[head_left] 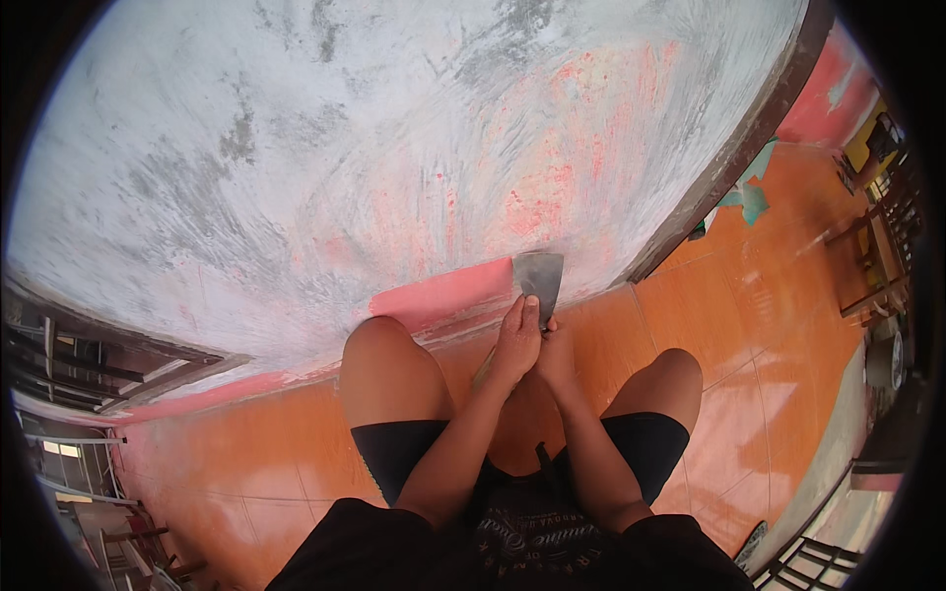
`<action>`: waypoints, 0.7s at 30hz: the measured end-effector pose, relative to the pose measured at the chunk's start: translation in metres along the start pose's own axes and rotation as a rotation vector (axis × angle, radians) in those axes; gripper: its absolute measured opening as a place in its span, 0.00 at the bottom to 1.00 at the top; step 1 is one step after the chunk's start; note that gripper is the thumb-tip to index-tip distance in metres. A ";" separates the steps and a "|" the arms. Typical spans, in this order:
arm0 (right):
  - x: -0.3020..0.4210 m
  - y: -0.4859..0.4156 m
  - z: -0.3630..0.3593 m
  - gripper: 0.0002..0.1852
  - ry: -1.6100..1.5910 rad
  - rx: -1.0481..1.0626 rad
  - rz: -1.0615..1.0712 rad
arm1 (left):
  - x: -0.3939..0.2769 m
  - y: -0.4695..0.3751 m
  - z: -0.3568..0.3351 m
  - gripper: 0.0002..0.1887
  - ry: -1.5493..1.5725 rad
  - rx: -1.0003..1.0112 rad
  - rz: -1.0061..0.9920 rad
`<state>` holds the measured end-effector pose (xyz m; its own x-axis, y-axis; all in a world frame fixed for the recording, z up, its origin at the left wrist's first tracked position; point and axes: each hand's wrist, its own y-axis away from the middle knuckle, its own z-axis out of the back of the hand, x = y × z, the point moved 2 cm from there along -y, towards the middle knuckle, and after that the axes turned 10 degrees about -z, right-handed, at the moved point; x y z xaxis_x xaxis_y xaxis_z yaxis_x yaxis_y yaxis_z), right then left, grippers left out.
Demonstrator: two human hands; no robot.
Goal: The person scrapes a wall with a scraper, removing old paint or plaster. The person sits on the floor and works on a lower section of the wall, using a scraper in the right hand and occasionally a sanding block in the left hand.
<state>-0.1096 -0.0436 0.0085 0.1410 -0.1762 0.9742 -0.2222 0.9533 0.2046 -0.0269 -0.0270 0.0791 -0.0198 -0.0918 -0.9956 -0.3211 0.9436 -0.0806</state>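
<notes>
Both of my hands are closed together around a wide-bladed paint scraper (539,279). My left hand (519,340) has its thumb along the lower part of the grey metal blade, while my right hand (556,354) grips close beside it. The handle is mostly hidden by my fingers. The blade's edge meets the wall (414,177) low down, at the right end of a smooth pink paint strip (443,295). Above that strip the wall surface is whitish and streaked with grey, with patches of pink and red showing through.
My bent knees flank the scraper above an orange tiled floor (709,310). Brown trim (739,140) edges the wall on the right. Torn teal pieces (752,201) lie beyond it. Wooden furniture (879,258) stands far right; a barred opening (74,362) is at left.
</notes>
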 end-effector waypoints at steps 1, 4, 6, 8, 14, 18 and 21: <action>0.001 0.001 0.000 0.10 0.011 0.003 -0.017 | -0.003 0.001 0.000 0.20 0.041 -0.001 -0.079; 0.005 0.000 0.002 0.08 0.062 -0.021 -0.051 | 0.000 0.002 0.002 0.20 -0.117 0.000 0.209; 0.007 0.000 0.002 0.08 0.076 -0.011 -0.026 | -0.003 0.002 0.002 0.20 0.009 0.002 0.085; 0.009 0.002 0.001 0.08 0.040 0.015 0.077 | -0.004 0.001 0.002 0.20 0.045 0.025 0.068; 0.003 -0.001 -0.004 0.07 -0.144 0.038 -0.093 | -0.003 -0.001 0.003 0.22 0.005 -0.009 0.134; 0.009 0.001 -0.002 0.07 0.024 0.033 -0.064 | -0.006 0.001 0.004 0.22 0.022 0.053 0.113; 0.017 0.005 0.002 0.09 0.076 -0.032 -0.099 | -0.006 0.001 0.005 0.21 0.012 0.051 0.133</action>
<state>-0.1102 -0.0419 0.0267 0.2341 -0.2518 0.9391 -0.1731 0.9397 0.2951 -0.0222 -0.0238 0.0845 -0.0706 0.0321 -0.9970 -0.2666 0.9625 0.0499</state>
